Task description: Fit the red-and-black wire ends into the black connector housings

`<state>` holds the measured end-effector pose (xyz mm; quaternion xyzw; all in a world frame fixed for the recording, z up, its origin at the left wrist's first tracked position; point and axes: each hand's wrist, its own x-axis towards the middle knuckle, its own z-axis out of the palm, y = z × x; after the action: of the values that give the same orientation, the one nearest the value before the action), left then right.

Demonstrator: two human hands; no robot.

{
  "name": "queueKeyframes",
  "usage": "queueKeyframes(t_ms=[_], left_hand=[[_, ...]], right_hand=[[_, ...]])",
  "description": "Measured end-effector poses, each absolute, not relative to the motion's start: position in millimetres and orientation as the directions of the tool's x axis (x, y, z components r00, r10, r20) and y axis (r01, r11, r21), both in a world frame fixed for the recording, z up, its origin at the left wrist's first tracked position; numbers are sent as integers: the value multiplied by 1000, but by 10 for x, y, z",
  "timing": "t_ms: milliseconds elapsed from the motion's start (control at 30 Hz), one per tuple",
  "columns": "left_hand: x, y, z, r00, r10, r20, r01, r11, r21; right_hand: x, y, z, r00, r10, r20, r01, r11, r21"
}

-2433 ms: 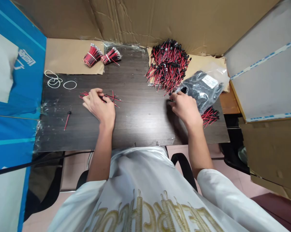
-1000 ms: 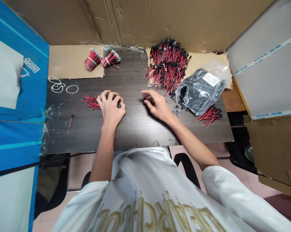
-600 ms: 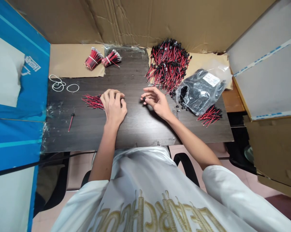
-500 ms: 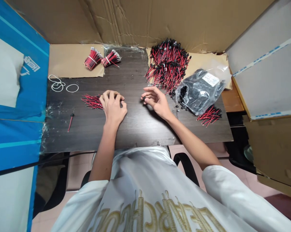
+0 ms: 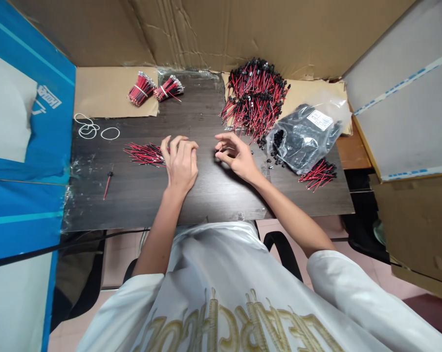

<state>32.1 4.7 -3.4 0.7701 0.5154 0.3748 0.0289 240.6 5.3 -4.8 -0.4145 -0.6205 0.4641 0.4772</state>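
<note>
My left hand [image 5: 180,165] is curled, back of the hand toward me, just right of a loose pile of red and black wires [image 5: 144,154]. Its fingertips are turned away, so whatever they grip is hidden. Across a small gap, my right hand [image 5: 238,157] pinches a small black connector housing [image 5: 217,152] between thumb and fingers. To the right of that hand, more black connector housings [image 5: 278,139] spill from the mouth of a clear plastic bag [image 5: 305,134] with a white label.
A large heap of red-black wires with black connectors [image 5: 255,98] lies at the back, a smaller pile [image 5: 318,175] at right. Two banded wire bundles [image 5: 141,89], white rubber bands [image 5: 110,133] and one single wire [image 5: 107,186] lie left. Cardboard walls [image 5: 191,34] surround the table.
My left hand has moved a little to the right, off the wire pile, uncovering more of it. My right hand has stayed almost in place, still pinching the black housing.
</note>
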Motion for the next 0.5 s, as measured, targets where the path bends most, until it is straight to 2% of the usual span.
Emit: queueKeyframes(t_ms=[200, 333, 500], left_hand=[[338, 66, -120, 202, 732, 651, 722, -560, 406], [402, 6, -159, 281, 678, 679, 666, -647, 371], [491, -51, -120, 329, 704, 629, 576, -678, 457]], right_hand=[[2385, 53, -91, -214, 938, 271, 27, 283, -959], [2360, 61, -137, -211, 924, 318, -40, 317, -948], [2356, 75, -163, -212, 935, 284, -115, 264, -958]])
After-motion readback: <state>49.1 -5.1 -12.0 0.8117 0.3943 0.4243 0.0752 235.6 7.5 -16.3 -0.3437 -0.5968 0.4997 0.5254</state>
